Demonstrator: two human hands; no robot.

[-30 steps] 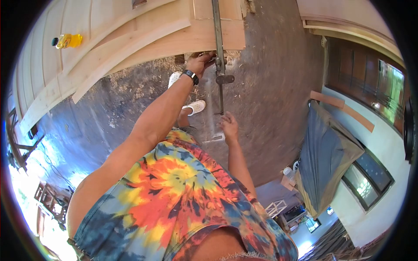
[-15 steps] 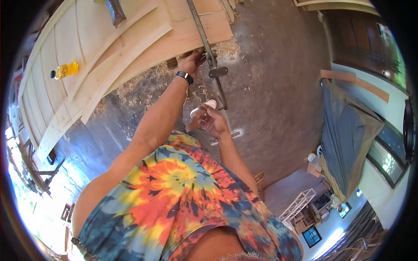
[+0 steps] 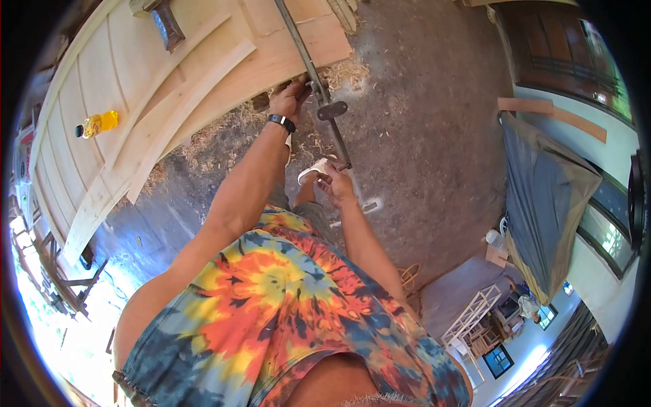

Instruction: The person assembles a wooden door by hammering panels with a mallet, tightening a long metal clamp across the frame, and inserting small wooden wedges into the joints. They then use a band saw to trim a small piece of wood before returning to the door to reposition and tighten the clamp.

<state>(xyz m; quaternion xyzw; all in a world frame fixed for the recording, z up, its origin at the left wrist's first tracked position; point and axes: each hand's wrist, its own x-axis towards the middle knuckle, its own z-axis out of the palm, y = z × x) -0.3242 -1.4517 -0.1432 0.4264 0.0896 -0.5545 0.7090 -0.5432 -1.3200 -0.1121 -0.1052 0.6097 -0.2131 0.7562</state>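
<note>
A long metal bar clamp (image 3: 305, 57) lies across the edge of a pale wooden panel (image 3: 271, 61) and juts out past it toward me. My left hand (image 3: 289, 98), with a dark wristband, is closed at the clamp beside the panel's edge; its fingertips are partly hidden. Lower down, my right hand (image 3: 337, 186) has its fingers curled at the small turning handle (image 3: 344, 165) on the clamp's screw end. One light shoe (image 3: 313, 169) shows on the floor behind the right hand.
A yellow bottle with a black cap (image 3: 98, 125) and a dark-handled tool (image 3: 166, 26) lie on the panel. Wood shavings (image 3: 346, 73) are scattered over the floor (image 3: 420, 136). On the right, a dark sheet (image 3: 546, 190) covers something. A person (image 3: 529, 306) is far back.
My right hand has closed its fingers at the clamp's handle, where they were more spread. My left hand stays at the clamp by the panel's edge. The view has shifted slightly.
</note>
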